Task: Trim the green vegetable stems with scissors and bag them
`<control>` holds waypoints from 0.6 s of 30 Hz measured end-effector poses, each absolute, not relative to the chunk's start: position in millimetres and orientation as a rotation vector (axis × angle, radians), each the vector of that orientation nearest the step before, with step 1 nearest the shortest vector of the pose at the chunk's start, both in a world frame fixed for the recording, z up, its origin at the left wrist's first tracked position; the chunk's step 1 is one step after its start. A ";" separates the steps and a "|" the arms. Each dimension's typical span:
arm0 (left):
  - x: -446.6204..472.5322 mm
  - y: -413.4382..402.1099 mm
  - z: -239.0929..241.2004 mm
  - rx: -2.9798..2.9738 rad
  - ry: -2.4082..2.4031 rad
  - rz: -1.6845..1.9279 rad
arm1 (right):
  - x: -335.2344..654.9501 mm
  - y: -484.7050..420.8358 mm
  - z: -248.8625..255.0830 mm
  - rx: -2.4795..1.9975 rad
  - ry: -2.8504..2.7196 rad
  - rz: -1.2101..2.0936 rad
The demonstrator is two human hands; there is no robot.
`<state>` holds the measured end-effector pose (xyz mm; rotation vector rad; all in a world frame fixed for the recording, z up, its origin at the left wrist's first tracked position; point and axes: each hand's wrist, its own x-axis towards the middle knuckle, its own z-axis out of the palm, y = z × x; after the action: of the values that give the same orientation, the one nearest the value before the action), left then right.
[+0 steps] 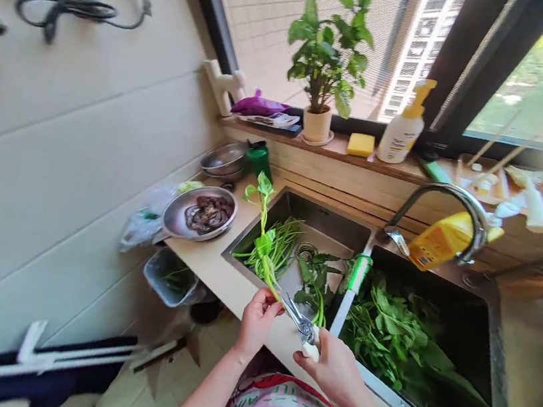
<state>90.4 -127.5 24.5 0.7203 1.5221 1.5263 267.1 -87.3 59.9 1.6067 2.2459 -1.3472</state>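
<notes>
My left hand [256, 321] pinches the bottom of a long green leafy stalk [263, 236] that stands up over the left sink basin [333, 229]. Scissors [299, 322] are gripped in my right hand [333, 368], their blades open around the stalk just beside my left fingers. Cut stems [286, 246] and leaves lie in the left basin. A heap of leafy greens [394, 335] fills the right basin [467, 319].
A curved tap [447, 198] rises behind the sinks with a yellow bottle [443, 240] near it. A metal bowl of dark food [201, 212] sits left of the sink. A small bin [171, 277] stands below. The sill holds a potted plant [330, 57], sponge and soap dispenser [403, 131].
</notes>
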 end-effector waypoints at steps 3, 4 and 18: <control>92.8 -145.6 27.6 0.767 1.640 1.536 | 259.8 -88.8 58.5 1.480 2.309 -1.288; 94.7 -149.5 29.0 0.786 1.662 1.537 | 259.5 -90.2 58.0 1.458 2.322 -1.287; 94.1 -174.8 23.3 0.662 1.699 1.738 | 251.9 -106.3 56.6 1.359 2.371 -1.231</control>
<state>94.1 -174.8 23.3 0.6621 1.6993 1.7378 251.9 -106.3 56.6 1.3590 2.3713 -1.2312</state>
